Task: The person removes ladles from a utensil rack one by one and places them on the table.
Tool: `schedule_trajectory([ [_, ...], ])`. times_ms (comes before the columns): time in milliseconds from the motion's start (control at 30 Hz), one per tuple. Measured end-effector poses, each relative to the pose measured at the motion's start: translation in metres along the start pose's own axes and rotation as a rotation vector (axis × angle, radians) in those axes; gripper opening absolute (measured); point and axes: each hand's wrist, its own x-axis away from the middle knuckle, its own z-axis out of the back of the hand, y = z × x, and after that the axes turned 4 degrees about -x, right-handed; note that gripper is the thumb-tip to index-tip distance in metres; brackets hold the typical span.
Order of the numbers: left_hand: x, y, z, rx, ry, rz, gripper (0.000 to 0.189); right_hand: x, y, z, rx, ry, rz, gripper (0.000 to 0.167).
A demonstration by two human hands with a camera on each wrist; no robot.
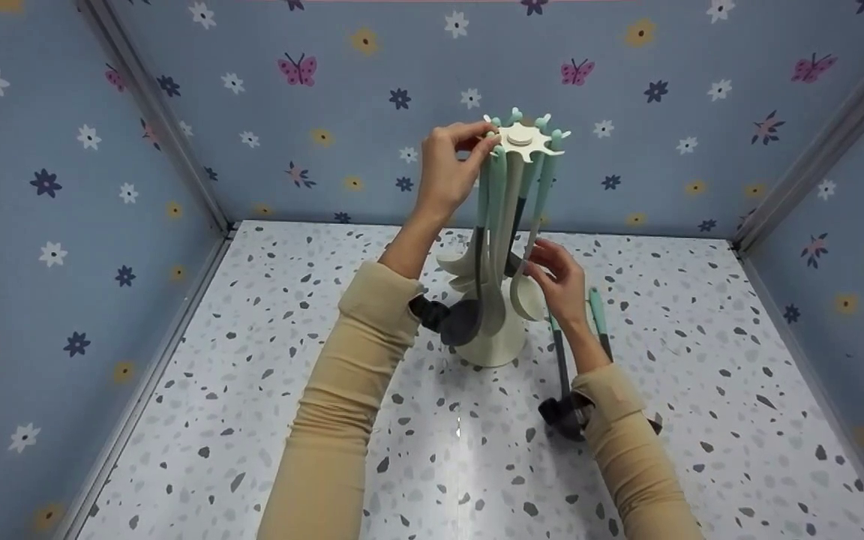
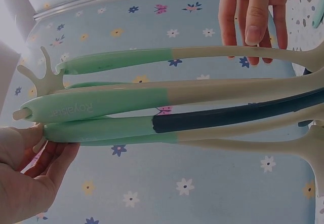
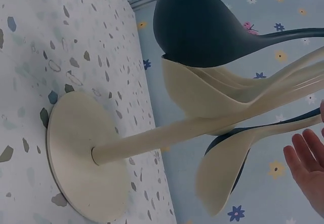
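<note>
A cream utensil stand (image 1: 520, 137) with a hooked top and round base (image 3: 86, 163) holds several green-handled kitchen utensils. My left hand (image 1: 451, 165) is at the stand's top left, its thumb and fingers pinching the handle end of a dark ladle (image 1: 462, 322). In the left wrist view the left hand (image 2: 38, 171) holds that green handle (image 2: 96, 129) beside a hook. My right hand (image 1: 561, 281) is lower, beside a cream spoon-like utensil (image 1: 528, 300) on the stand's right. In the right wrist view the right hand (image 3: 309, 171) has loosely extended fingers, close to the stems.
Two more green-handled utensils with dark stems lie on the speckled table, one handle (image 1: 598, 311) right of the stand, the other stem (image 1: 560, 360) partly behind the right wrist. Flowered blue panels (image 1: 357, 90) enclose the table (image 1: 252, 375) at the back and sides.
</note>
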Motion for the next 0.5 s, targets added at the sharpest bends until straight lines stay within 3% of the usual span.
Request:
schedule_trajectory([
  [267,0.001,-0.001,0.0,-0.005,0.003,-0.012,0.019,-0.005,0.002,-0.006,-0.077,-0.008,-0.019,0.028],
  [500,0.001,-0.001,0.0,-0.003,-0.001,-0.009,0.019,-0.006,0.016,-0.006,-0.182,0.033,-0.031,0.027],
])
